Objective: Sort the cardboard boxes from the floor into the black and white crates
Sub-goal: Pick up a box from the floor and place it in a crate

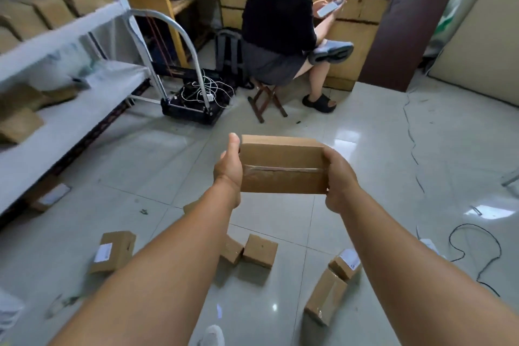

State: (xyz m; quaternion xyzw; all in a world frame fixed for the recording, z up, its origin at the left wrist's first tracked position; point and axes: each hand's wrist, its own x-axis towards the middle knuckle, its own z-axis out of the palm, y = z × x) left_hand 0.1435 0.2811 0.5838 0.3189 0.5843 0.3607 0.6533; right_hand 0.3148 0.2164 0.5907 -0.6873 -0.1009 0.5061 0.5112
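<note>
Both arms reach forward: left hand (228, 170) and right hand (340, 181) clasp opposite ends of a taped cardboard box (282, 165), raised above the floor (365, 149).

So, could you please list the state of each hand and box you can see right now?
left hand: gripping the held box's left end
right hand: gripping its right end
held box: lifted, taped shut
labelled box: on the floor, closed
two small boxes: on the floor, side by side
right-side boxes: on the floor, tilted
</note>
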